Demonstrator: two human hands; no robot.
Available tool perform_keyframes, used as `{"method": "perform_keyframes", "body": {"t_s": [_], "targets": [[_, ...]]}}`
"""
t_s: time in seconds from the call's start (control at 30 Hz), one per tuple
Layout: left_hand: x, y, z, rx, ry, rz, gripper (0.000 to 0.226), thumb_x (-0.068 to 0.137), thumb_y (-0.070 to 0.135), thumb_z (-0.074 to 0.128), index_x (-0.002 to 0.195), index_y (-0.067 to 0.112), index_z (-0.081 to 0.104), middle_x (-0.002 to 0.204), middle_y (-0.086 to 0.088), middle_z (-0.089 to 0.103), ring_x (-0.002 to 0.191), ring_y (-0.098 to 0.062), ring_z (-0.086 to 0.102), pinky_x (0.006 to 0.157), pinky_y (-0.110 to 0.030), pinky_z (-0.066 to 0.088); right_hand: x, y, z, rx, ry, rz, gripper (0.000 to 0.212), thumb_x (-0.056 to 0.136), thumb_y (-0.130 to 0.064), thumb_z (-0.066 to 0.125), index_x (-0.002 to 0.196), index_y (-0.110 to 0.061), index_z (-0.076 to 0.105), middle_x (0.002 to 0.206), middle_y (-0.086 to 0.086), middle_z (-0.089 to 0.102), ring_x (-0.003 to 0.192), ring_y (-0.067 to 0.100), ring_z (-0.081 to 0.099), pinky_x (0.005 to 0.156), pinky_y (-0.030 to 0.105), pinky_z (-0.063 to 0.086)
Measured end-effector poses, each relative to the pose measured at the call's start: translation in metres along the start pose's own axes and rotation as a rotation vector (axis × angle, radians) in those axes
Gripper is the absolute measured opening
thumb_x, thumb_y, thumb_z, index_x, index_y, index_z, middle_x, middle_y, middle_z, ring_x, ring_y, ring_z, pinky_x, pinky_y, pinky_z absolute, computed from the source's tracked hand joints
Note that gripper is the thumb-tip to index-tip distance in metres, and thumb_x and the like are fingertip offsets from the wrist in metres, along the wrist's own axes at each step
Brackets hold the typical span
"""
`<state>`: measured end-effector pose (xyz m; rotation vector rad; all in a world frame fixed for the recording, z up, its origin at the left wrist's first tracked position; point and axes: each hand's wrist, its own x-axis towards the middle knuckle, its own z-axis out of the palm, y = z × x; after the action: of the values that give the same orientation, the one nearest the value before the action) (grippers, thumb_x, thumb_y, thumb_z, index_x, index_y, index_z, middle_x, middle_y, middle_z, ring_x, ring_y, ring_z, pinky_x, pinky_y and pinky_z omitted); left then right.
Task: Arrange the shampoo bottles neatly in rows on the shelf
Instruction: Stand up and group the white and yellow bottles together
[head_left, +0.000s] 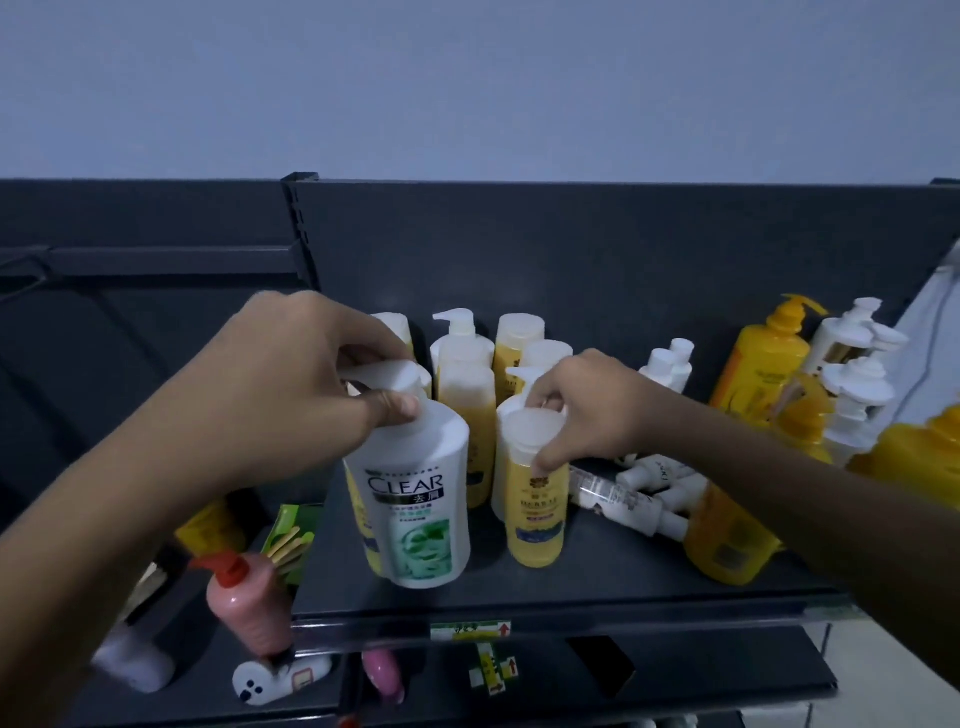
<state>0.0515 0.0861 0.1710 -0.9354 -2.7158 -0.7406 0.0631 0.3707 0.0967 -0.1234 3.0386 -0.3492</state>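
Left hand (291, 384) grips the pump neck of a white plastic CLEAR shampoo bottle (415, 499), upright at the front left of the dark metal shelf (597, 577). Right hand (587, 410) pinches the white cap of a small yellow plastic bottle (535, 504) just beside it. More yellow and white bottles (467, 374) stand in rows behind; several small white bottles (639, 493) lie tipped to the right.
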Motion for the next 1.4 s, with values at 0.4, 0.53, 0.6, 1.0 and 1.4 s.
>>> {"method": "perform_keyframes", "body": {"t_s": [0.4, 0.53, 0.6, 1.0, 1.4], "targets": [[0.003, 0.040, 0.018, -0.025, -0.048, 0.093, 0.024, 0.075, 0.049, 0.080, 0.096, 0.037, 0.079, 0.084, 0.021, 0.074, 0.082, 0.003, 0.067, 0.072, -0.026, 0.055, 0.030, -0.034, -0.002, 0.067, 0.029, -0.140, 0.042, 0.083, -0.017, 0.075, 0.055, -0.029, 0.047, 0.054, -0.009, 0.052, 0.054, 0.003, 0.048, 0.044, 0.013, 0.031], [0.017, 0.060, 0.044, 0.026, -0.046, 0.152, 0.031, 0.074, 0.056, 0.078, 0.098, 0.037, 0.079, 0.085, 0.014, 0.075, 0.086, -0.010, 0.068, 0.074, -0.033, 0.055, 0.009, -0.001, -0.038, 0.133, -0.016, -0.044, 0.027, 0.071, -0.031, 0.088, 0.095, -0.027, 0.076, 0.081, -0.016, 0.075, 0.076, -0.004, 0.069, 0.057, 0.003, 0.041], [0.028, 0.069, 0.062, 0.055, -0.063, 0.169, 0.033, 0.076, 0.055, 0.078, 0.102, 0.035, 0.079, 0.087, 0.010, 0.075, 0.089, -0.014, 0.067, 0.076, -0.035, 0.056, -0.004, 0.018, -0.054, 0.207, 0.009, -0.011, 0.034, 0.072, -0.027, 0.088, 0.104, -0.022, 0.076, 0.084, -0.015, 0.079, 0.080, 0.002, 0.075, 0.070, 0.015, 0.056], [0.066, 0.091, 0.151, 0.304, -0.092, 0.309, 0.033, 0.085, 0.049, 0.062, 0.109, 0.028, 0.073, 0.091, 0.005, 0.072, 0.092, -0.023, 0.064, 0.083, -0.033, 0.032, -0.029, 0.078, -0.058, 0.156, 0.087, 0.091, 0.051, 0.081, -0.041, 0.084, 0.125, -0.023, 0.068, 0.095, -0.016, 0.077, 0.081, -0.014, 0.066, 0.074, 0.009, 0.051], [0.070, 0.077, 0.150, 0.315, -0.108, 0.280, 0.045, 0.091, 0.059, 0.057, 0.118, 0.025, 0.068, 0.107, 0.003, 0.070, 0.105, -0.021, 0.061, 0.087, -0.036, 0.043, 0.007, 0.083, -0.051, 0.216, 0.139, 0.106, 0.040, 0.086, -0.039, 0.079, 0.121, -0.023, 0.069, 0.090, -0.016, 0.078, 0.078, -0.010, 0.067, 0.071, 0.014, 0.048]]}}
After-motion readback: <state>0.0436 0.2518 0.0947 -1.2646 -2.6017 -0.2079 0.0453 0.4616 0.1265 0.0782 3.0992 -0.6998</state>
